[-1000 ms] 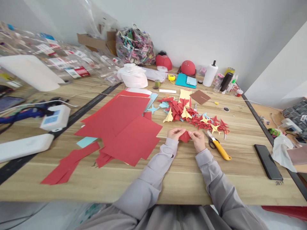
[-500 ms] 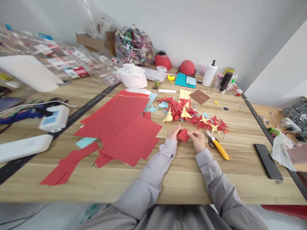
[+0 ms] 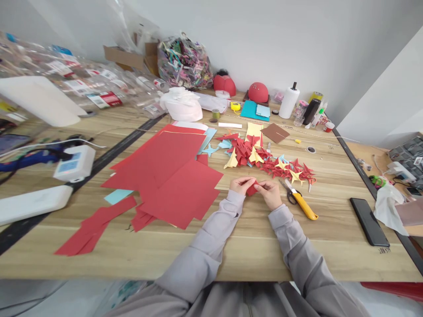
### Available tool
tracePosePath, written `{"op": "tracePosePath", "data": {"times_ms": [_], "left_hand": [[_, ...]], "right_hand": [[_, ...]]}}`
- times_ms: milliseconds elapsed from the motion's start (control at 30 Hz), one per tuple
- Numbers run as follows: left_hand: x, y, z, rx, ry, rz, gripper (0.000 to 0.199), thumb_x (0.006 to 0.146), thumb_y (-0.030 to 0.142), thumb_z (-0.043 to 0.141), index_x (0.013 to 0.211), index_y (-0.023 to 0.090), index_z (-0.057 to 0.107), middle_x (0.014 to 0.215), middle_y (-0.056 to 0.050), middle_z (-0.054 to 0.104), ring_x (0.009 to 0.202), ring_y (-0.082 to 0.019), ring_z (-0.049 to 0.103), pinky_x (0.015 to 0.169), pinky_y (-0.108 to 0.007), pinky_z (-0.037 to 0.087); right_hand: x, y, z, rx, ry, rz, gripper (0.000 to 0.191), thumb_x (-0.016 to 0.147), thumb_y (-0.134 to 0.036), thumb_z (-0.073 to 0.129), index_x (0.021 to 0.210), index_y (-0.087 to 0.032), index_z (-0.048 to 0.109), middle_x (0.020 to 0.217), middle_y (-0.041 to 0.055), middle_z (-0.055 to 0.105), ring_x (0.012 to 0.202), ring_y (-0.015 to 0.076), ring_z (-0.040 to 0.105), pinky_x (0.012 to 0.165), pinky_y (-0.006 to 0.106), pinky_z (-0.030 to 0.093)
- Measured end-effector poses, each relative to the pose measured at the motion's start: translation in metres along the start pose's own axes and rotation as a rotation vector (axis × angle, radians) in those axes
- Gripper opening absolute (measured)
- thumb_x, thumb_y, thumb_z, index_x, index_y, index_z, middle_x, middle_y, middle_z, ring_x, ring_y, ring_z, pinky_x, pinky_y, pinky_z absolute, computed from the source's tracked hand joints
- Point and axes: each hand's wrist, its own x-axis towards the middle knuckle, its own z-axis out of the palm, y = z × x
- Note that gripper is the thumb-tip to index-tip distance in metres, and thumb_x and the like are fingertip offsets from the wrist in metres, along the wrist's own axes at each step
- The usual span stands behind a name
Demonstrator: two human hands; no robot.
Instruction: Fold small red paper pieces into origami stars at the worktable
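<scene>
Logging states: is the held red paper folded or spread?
Apparently folded: the red paper shows as a small piece pinched between left hand and right hand.

Left hand (image 3: 240,185) and right hand (image 3: 270,193), both grey-sleeved, pinch small folded red paper piece (image 3: 251,189) between fingers, over pale wood-grain table (image 3: 257,240). Just beyond them I see heap of folded red, yellow and light-blue paper stars (image 3: 243,152). To left, large overlapping red paper sheets (image 3: 180,191); nearer table edge, narrow red paper strips (image 3: 94,226). Near right hand, yellow-handled cutter (image 3: 306,207) beside black-handled metal scissors (image 3: 291,198). Farther right, black rectangular phone (image 3: 369,222). Toward wall, brown square paper sheet (image 3: 275,133), tall white bottle with black top (image 3: 289,103).
</scene>
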Motion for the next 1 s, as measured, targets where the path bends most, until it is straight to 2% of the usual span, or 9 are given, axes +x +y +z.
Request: {"op": "tracePosePath", "data": {"times_ms": [167,267,567,833,1000], "left_hand": [[0.006,-0.014,0.001,-0.033,-0.004,-0.028,0.038,0.052,0.045,0.075,0.075,0.014,0.072,0.077,-0.008,0.071,0.073,-0.020,0.064,0.072,-0.034,0.050],[0.007,-0.017,0.001,-0.041,-0.015,-0.041,0.045,0.049,0.048,0.076,0.077,0.013,0.072,0.078,-0.009,0.071,0.073,-0.021,0.064,0.071,-0.035,0.051],[0.001,-0.007,0.004,0.048,-0.031,-0.031,0.026,0.044,0.033,0.079,0.061,0.016,0.071,0.064,-0.005,0.070,0.062,-0.016,0.062,0.065,-0.029,0.050],[0.001,-0.005,0.005,0.085,-0.008,-0.034,0.027,0.042,0.032,0.080,0.060,0.015,0.069,0.058,-0.004,0.068,0.054,-0.014,0.059,0.055,-0.026,0.049],[0.001,-0.004,0.005,0.072,-0.024,-0.011,0.031,0.043,0.034,0.080,0.066,0.015,0.071,0.064,-0.004,0.069,0.060,-0.016,0.061,0.062,-0.029,0.051]], "right_hand": [[0.001,-0.003,-0.001,0.069,0.055,0.032,0.017,0.060,-0.033,0.075,0.065,-0.018,0.067,0.061,-0.0002,0.066,0.055,0.0126,0.057,0.059,0.027,0.048],[0.002,-0.004,-0.002,0.087,0.105,0.033,0.019,0.062,-0.036,0.073,0.065,-0.018,0.066,0.059,-0.0009,0.065,0.053,0.0118,0.056,0.057,0.027,0.047],[0.002,-0.006,-0.001,0.147,0.135,0.016,0.016,0.060,-0.031,0.074,0.069,-0.019,0.066,0.067,-0.0012,0.067,0.061,0.0125,0.058,0.064,0.028,0.048],[0.003,-0.006,-0.002,0.180,0.171,0.003,0.013,0.059,-0.027,0.075,0.067,-0.020,0.067,0.065,-0.0026,0.066,0.061,0.0116,0.057,0.064,0.026,0.046],[0.004,-0.005,-0.003,0.208,0.193,0.010,0.016,0.058,-0.029,0.075,0.070,-0.021,0.069,0.070,-0.0014,0.068,0.066,0.0130,0.059,0.069,0.029,0.048]]}}
